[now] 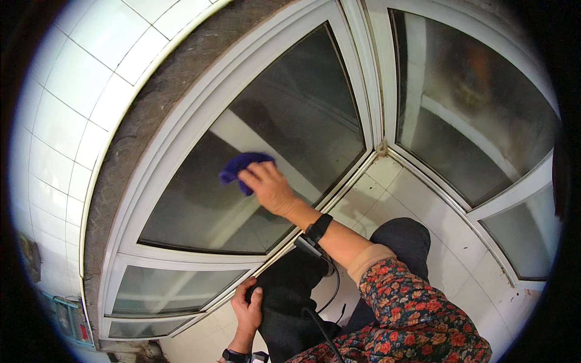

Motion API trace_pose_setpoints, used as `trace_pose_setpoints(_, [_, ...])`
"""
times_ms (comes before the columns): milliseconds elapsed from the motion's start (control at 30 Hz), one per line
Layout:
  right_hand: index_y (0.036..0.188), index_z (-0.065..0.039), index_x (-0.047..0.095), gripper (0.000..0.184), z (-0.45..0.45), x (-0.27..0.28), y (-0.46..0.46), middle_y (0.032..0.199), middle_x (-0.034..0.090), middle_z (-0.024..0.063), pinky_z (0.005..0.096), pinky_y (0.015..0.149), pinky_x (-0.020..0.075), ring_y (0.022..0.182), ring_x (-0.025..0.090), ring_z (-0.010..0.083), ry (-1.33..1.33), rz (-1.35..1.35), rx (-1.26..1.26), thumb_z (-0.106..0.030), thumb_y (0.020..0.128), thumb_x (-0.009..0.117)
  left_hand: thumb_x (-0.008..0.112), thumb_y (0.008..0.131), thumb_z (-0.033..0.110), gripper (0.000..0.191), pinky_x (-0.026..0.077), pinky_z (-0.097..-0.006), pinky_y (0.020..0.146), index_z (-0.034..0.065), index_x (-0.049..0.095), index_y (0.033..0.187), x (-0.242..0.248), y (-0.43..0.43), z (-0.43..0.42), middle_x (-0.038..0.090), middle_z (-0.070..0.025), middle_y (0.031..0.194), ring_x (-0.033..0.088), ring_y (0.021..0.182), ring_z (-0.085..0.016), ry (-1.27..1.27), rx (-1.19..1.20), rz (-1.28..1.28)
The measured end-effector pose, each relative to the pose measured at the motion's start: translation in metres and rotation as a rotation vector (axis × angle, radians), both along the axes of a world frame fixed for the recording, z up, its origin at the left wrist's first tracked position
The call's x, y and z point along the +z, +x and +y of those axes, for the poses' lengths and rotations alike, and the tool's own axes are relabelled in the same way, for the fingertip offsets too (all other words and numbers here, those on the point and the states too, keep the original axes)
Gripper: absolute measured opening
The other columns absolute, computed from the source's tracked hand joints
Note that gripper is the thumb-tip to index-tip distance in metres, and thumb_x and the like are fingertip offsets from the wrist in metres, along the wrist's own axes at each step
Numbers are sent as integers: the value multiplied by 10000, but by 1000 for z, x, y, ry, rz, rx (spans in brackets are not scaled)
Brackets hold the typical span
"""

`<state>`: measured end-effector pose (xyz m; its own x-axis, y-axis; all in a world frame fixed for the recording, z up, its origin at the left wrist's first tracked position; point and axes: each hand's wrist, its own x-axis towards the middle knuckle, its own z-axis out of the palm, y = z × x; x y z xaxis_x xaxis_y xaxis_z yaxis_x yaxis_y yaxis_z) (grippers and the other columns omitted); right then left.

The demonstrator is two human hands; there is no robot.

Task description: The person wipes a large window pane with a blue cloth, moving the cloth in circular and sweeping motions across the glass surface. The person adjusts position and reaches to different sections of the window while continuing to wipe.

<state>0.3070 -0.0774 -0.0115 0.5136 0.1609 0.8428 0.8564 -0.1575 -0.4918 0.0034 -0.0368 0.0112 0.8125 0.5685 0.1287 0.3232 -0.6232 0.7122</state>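
Observation:
A purple cloth lies bunched against the large glass pane of a white-framed window. My right hand presses it there with the fingers spread over its lower right part. My left hand rests low, beside my black-trousered knee, near the window's bottom rail; the thumb and fingers are apart, and no object shows in it. Both wrists wear black bands.
A second white-framed window meets the first at a corner on the right. White tiles cover the wall at left. Black cables hang by my legs. Small dark bits lie on the tiled ledge.

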Motion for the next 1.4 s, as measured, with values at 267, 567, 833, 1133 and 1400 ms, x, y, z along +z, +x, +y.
trace_pose_setpoints(267, [1266,-2,489,462,-49,-97,100,1230,494,217,481,947,412,1085,514,413,589,979,-434,42,807,519,636,824,150,283,460,-366,924,-59,637,1016,0,8,1,675,-184,1034,630,991,-273,-83,38,42])
trace_pose_setpoints(567, [1356,16,426,582,-60,68,121,1381,403,262,458,1082,298,1266,379,433,409,229,-322,-36,799,589,622,812,95,259,461,-358,917,-69,622,1013,-3,7,0,667,-183,1028,620,978,-257,-154,59,34])
trace_pose_setpoints(833, [1331,58,425,569,-83,11,182,1402,382,287,485,1115,257,1323,338,440,415,320,-515,0,792,596,592,902,186,314,449,-344,936,-43,606,1116,0,5,3,645,-161,1095,593,1027,-233,-200,11,30])
trace_pose_setpoints(1133, [1283,84,458,502,-85,-19,161,1406,372,321,492,1110,249,1317,346,453,515,673,-361,-206,896,596,589,906,189,310,460,-346,920,-40,603,1115,3,15,-3,644,-161,1096,596,1019,-240,-138,-18,60])
trace_pose_setpoints(1400, [1233,50,509,466,-102,97,195,1339,450,267,517,1036,327,1254,393,453,448,115,-470,-119,826,659,573,917,202,314,460,-357,923,-35,605,1121,7,16,-5,639,-169,1117,599,1025,-253,-144,3,89])
